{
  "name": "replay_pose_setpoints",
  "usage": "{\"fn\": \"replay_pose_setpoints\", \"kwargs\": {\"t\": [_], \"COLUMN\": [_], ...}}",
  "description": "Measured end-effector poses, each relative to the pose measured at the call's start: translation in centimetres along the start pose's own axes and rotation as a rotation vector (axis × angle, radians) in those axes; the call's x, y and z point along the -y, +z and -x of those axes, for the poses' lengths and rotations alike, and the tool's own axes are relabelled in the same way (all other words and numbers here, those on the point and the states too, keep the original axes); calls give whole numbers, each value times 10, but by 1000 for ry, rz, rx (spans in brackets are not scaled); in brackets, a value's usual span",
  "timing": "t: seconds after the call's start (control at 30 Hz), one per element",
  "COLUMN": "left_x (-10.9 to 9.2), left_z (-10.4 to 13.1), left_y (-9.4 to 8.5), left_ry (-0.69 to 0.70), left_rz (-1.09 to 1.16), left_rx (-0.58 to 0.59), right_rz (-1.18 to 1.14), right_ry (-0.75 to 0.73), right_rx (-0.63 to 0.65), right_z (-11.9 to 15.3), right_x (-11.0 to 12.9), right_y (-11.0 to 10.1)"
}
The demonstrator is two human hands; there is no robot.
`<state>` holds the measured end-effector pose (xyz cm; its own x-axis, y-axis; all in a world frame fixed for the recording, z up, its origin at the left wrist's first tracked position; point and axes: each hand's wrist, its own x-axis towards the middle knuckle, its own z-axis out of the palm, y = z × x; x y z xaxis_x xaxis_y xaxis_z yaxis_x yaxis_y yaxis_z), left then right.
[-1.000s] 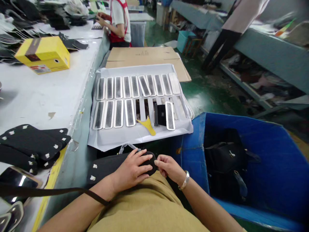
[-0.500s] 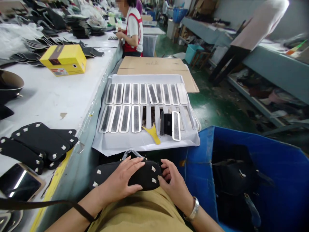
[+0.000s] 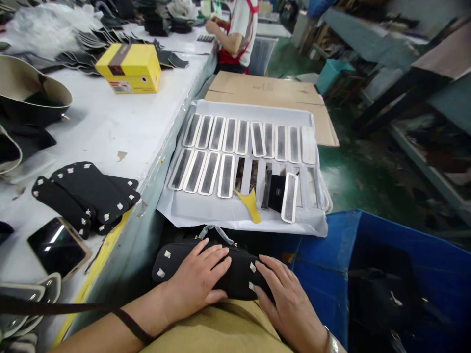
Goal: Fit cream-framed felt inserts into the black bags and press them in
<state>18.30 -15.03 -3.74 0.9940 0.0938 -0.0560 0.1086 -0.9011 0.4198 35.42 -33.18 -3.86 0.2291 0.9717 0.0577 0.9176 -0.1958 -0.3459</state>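
Observation:
A black bag (image 3: pixel 235 277) rests against my lap, its long rounded panel facing up with small white tape pieces near both ends. A film-wrapped handle (image 3: pixel 217 230) and gold-coloured fittings show at its far edge. My left hand (image 3: pixel 200 274) lies flat across the middle of the panel, fingers stretched. At the right end rests my right hand (image 3: pixel 283 289), open, its fingertips and thumb beside two tape pieces. The bag's underside is hidden. Past it, a white-covered board (image 3: pixel 206 208) carries rows of white-rimmed dark strips (image 3: pixel 226 175), a yellow forked piece (image 3: pixel 250 205) and a small black piece (image 3: pixel 276 192).
On the left table (image 3: pixel 99 117) lie stacked black panels (image 3: pixel 88 189) with tape, a phone-like dark glossy object (image 3: pixel 57 247) and a yellow box (image 3: pixel 129 68). A blue bin (image 3: pixel 324 264) with black bags stands at right. A co-worker (image 3: pixel 239 37) works ahead; flat cardboard (image 3: pixel 265 90) lies behind the board.
The view has turned left and tilted down. My right hand has come down from the bag's right edge onto the panel's end; my left hand stays on its middle.

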Motion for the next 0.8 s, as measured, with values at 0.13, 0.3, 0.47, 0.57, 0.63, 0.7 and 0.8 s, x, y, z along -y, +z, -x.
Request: {"fn": "replay_pose_setpoints", "kwargs": {"t": [0.13, 0.3, 0.47, 0.57, 0.63, 0.7, 0.8], "left_x": [16, 36, 42, 41, 40, 39, 38], "left_z": [9, 26, 32, 30, 29, 29, 29], "left_y": [-2, -4, -1, 1, 2, 3, 3], "left_ry": [6, 1, 36, 49, 57, 67, 74], "left_rz": [38, 38, 13, 11, 17, 28, 55], "left_rx": [45, 38, -3, -29, -48, -70, -98], "right_rz": [-76, -98, -69, -51, -38, -36, -42], "right_ry": [-105, -266, -308, -300, -288, -280, -282], "right_rx": [88, 208, 205, 188, 173, 155, 132], "right_z": [-21, -44, -49, -49, -48, -46, -45], "right_x": [4, 10, 17, 23, 27, 29, 32], "right_y": [-9, -3, 3, 4, 5, 5, 4]}}
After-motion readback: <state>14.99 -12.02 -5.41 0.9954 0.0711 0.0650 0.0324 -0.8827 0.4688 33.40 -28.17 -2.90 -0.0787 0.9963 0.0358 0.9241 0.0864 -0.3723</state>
